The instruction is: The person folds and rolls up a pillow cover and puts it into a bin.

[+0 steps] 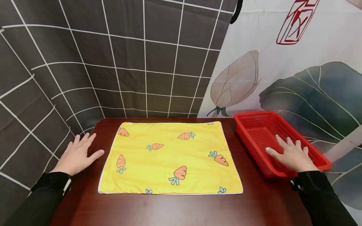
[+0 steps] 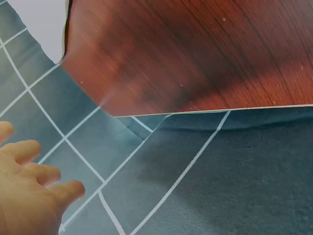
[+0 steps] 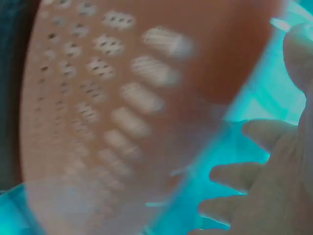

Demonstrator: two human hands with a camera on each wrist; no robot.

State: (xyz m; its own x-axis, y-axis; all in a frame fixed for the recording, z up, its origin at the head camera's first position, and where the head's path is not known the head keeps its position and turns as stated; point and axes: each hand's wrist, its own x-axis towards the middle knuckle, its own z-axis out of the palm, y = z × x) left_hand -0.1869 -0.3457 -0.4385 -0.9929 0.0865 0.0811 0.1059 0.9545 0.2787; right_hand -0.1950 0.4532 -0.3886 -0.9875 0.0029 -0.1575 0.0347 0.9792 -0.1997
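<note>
A yellow cloth (image 1: 167, 157) printed with orange carrots and edged in white lies flat, as a rectangle, on the dark red-brown table. My left hand (image 1: 75, 155) is left of the cloth near the table's left edge, fingers spread and holding nothing. In the left wrist view, that hand's fingers (image 2: 36, 171) are apart beside the tabletop edge. My right hand (image 1: 292, 155) hovers over the red plastic basket (image 1: 254, 153), fingers spread. The right wrist view shows the fingers (image 3: 239, 176) loosely extended, with a blurred perforated wall of the basket (image 3: 215, 63) close by.
The wooden table (image 1: 181, 208) reaches the wall behind it. Dark grey fabric with a white grid (image 1: 127, 78) hangs at the back and left. A white hanging with leaf and bud prints (image 1: 234, 81) covers the right side, behind the basket.
</note>
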